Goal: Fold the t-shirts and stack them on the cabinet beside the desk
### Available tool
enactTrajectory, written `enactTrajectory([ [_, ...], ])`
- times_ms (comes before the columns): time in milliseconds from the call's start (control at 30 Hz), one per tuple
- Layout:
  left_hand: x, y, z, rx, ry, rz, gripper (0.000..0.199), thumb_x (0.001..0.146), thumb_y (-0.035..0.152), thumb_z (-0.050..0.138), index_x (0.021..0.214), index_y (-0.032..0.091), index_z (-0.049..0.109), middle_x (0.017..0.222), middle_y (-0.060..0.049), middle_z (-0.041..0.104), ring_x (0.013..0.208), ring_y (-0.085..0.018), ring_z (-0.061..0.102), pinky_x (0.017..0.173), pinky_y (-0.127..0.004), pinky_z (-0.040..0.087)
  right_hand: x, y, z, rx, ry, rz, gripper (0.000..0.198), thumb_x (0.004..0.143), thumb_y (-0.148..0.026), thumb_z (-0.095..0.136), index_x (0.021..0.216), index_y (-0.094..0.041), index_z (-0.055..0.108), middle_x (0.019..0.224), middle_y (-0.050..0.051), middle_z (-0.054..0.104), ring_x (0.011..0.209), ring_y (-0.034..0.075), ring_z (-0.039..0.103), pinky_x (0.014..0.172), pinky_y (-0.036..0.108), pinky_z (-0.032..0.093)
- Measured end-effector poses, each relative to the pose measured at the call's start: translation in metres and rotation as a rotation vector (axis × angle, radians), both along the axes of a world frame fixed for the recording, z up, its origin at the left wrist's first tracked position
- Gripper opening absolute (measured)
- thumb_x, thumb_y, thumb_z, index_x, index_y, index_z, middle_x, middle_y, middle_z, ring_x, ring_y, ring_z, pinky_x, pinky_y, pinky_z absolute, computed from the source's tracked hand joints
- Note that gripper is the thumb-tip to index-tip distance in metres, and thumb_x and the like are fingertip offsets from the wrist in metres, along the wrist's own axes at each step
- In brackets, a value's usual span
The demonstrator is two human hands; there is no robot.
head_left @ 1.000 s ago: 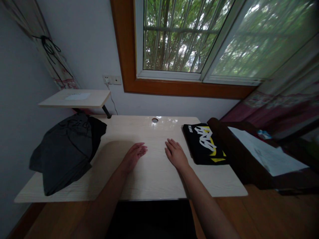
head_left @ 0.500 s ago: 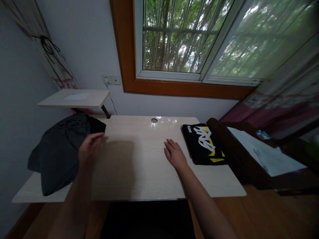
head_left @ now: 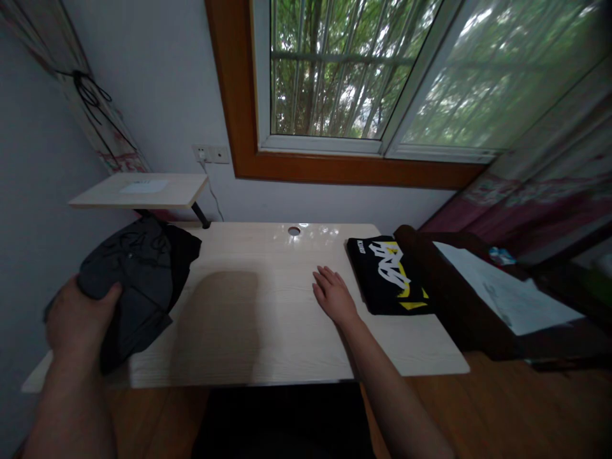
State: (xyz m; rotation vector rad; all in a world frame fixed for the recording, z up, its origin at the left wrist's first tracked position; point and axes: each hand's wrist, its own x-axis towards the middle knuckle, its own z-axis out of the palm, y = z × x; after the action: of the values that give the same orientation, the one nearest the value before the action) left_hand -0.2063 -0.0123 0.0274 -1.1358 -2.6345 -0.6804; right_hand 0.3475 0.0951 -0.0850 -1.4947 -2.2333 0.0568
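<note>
At the left end of the desk point(head_left: 287, 331) lies a rumpled dark grey garment point(head_left: 138, 287), with black cloth showing at its right side. My left hand point(head_left: 81, 315) is closed on the garment's left edge; the thumb rests on top and the other fingers are mostly hidden. My right hand point(head_left: 336, 295) lies flat on the desk, fingers stretched out, holding nothing. Just right of it sits a folded black garment point(head_left: 370, 277) with a white and yellow print.
A small raised shelf point(head_left: 182, 191) bearing a paper point(head_left: 143, 186) stands at the back left. Beyond the desk's right end is a dark brown piece of furniture point(head_left: 430, 287) with a white sheet point(head_left: 507, 293) on it. A round cable hole point(head_left: 294, 231) is near the back edge.
My left hand has moved left, from above the grey garment's right side to its left edge, and taken hold of it. The cloth has shifted. My right hand stays in place.
</note>
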Motion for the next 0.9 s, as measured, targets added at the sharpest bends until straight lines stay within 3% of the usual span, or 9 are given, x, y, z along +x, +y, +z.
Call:
enactTrajectory([
  [100, 0.011, 0.001, 0.007, 0.009, 0.023, 0.09, 0.071, 0.077, 0.062, 0.062, 0.126, 0.012, 0.063, 0.107, -0.017, 0.072, 0.082, -0.031, 0.064, 0.073, -0.046, 0.054, 0.0, 0.0, 0.001, 0.002, 0.006, -0.001, 0.041, 0.101, -0.031, 0.046, 0.137, -0.021, 0.061, 0.151, 0.011, 0.052, 0.144, 0.029, 0.044, 0.12, 0.054, 0.032],
  [200, 0.027, 0.003, 0.012, 0.126, 0.11, 0.03, 0.064, 0.081, 0.057, 0.061, 0.127, 0.013, 0.064, 0.109, -0.016, 0.072, 0.09, -0.031, 0.065, 0.08, -0.046, 0.054, 0.0, -0.001, 0.002, 0.005, 0.011, 0.004, 0.04, 0.101, -0.031, 0.046, 0.137, -0.021, 0.061, 0.151, 0.011, 0.052, 0.144, 0.029, 0.044, 0.12, 0.054, 0.032],
  [367, 0.066, 0.011, 0.014, 0.361, 0.286, -0.199, 0.064, 0.083, 0.044, 0.063, 0.138, 0.011, 0.057, 0.123, -0.016, 0.067, 0.111, -0.032, 0.06, 0.102, -0.051, 0.046, 0.0, 0.0, 0.001, 0.017, 0.032, 0.009, 0.039, 0.1, -0.03, 0.047, 0.136, -0.022, 0.061, 0.15, 0.011, 0.054, 0.143, 0.029, 0.044, 0.119, 0.054, 0.032],
  [567, 0.132, 0.028, 0.005, 0.395, 0.328, -0.558, 0.059, 0.088, 0.038, 0.062, 0.14, 0.013, 0.054, 0.119, -0.015, 0.068, 0.11, -0.032, 0.061, 0.105, -0.049, 0.043, 0.0, -0.001, 0.002, 0.018, 0.033, 0.005, 0.039, 0.1, -0.03, 0.047, 0.136, -0.022, 0.061, 0.15, 0.011, 0.054, 0.144, 0.029, 0.044, 0.119, 0.054, 0.032],
  [667, 0.171, 0.037, -0.009, 0.277, 0.231, -0.894, 0.054, 0.092, 0.031, 0.059, 0.144, 0.022, 0.051, 0.123, -0.011, 0.068, 0.114, -0.029, 0.061, 0.106, -0.048, 0.044, 0.0, -0.002, 0.003, 0.014, 0.022, 0.003, 0.04, 0.101, -0.03, 0.046, 0.136, -0.022, 0.061, 0.151, 0.011, 0.053, 0.144, 0.029, 0.043, 0.12, 0.054, 0.032],
  [767, 0.205, 0.039, -0.025, 0.015, 0.117, -1.297, 0.053, 0.094, 0.033, 0.06, 0.146, 0.029, 0.05, 0.139, -0.007, 0.062, 0.123, -0.027, 0.057, 0.107, -0.046, 0.046, -0.001, -0.001, 0.003, 0.006, 0.013, -0.004, 0.041, 0.1, -0.031, 0.047, 0.138, -0.021, 0.06, 0.151, 0.012, 0.052, 0.144, 0.029, 0.043, 0.12, 0.054, 0.032],
  [833, 0.22, 0.036, -0.031, -0.092, 0.064, -1.434, 0.052, 0.094, 0.036, 0.061, 0.145, 0.032, 0.05, 0.147, -0.004, 0.057, 0.129, -0.026, 0.054, 0.11, -0.048, 0.045, -0.001, -0.001, 0.003, -0.003, 0.007, -0.003, 0.042, 0.1, -0.03, 0.047, 0.139, -0.022, 0.059, 0.152, 0.011, 0.051, 0.145, 0.029, 0.042, 0.12, 0.053, 0.031],
  [900, 0.226, 0.032, -0.034, -0.113, 0.008, -1.47, 0.048, 0.096, 0.036, 0.058, 0.144, 0.033, 0.051, 0.149, -0.003, 0.055, 0.133, -0.025, 0.052, 0.112, -0.047, 0.044, -0.001, -0.001, 0.003, -0.009, 0.002, -0.001, 0.043, 0.1, -0.03, 0.047, 0.141, -0.023, 0.057, 0.152, 0.01, 0.051, 0.145, 0.028, 0.041, 0.12, 0.053, 0.031],
])
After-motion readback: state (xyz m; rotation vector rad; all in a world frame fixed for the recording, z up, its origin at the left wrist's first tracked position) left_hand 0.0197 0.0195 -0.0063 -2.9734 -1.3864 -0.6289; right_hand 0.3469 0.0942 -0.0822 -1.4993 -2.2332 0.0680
